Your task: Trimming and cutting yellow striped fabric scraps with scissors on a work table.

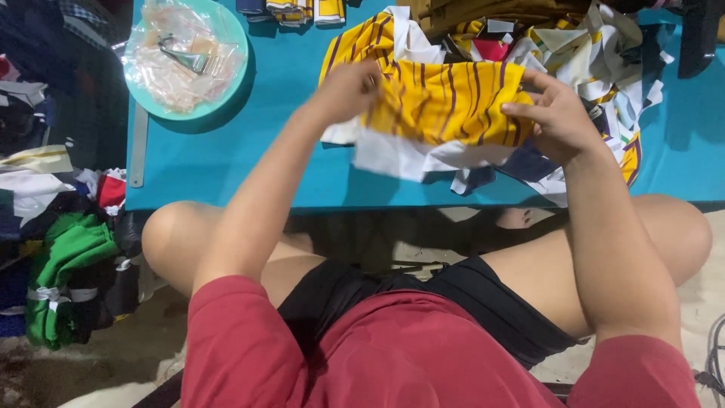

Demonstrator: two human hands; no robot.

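Left grip (pixel 349 91), right grip (pixel 555 113), holding striped yellow cloth (pixel 445 102)

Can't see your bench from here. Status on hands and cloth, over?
Left hand and right hand both grip the yellow striped cloth, held above the teal table. Scrap pile crowds behind it.

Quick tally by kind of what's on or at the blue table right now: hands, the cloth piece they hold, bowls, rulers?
Hands: 2, left hand and right hand, both gripping the cloth
Yellow striped cloth piece held: 1
Turquoise bowl with plastic bags: 1
Metal ruler at the table's left edge: 1
Total: 5
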